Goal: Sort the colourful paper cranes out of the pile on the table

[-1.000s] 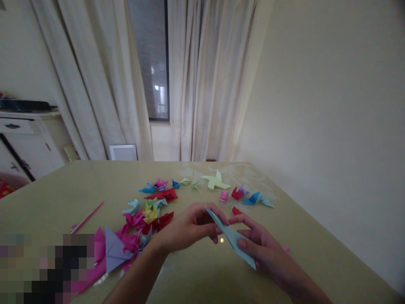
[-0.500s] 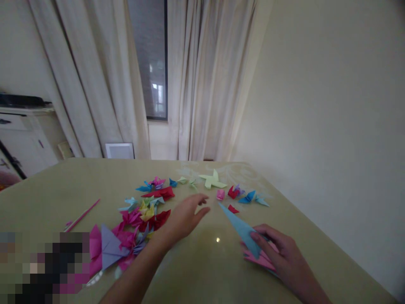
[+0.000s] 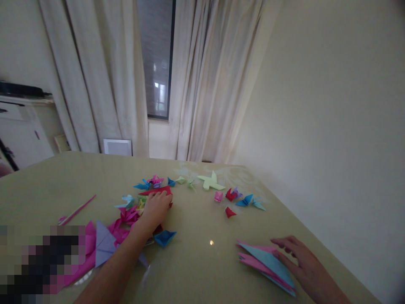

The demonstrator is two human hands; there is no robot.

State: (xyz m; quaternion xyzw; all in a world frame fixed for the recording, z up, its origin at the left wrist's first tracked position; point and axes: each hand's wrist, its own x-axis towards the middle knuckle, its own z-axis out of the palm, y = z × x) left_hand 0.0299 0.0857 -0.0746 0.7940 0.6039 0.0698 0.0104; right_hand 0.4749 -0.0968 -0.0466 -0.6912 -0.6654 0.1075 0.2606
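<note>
My left hand (image 3: 158,207) lies over the origami pile on the left, its fingers bent down onto a red folded paper piece (image 3: 158,190). A blue folded piece (image 3: 164,238) sits beside my left forearm. To the right, my right hand (image 3: 292,256) is open, fingers apart, with its thumb at the edge of a light blue folded paper (image 3: 268,258). That paper lies on pink folded papers (image 3: 253,261) stacked on the table. Magenta origami (image 3: 128,215) and a lilac folded triangle (image 3: 104,245) are nearest my left arm.
Small origami pieces stand across the far table (image 3: 202,223), among them a pale green four-pointed one (image 3: 211,181), a pink one (image 3: 218,196) and a blue one (image 3: 245,200). A thin pink stick (image 3: 79,209) lies at the left. A wall (image 3: 341,126) borders the right side.
My left hand has moved left and down onto the red folded piece. The light blue paper, held in my right hand before, now rests on the pink stack, and the right fingers have opened.
</note>
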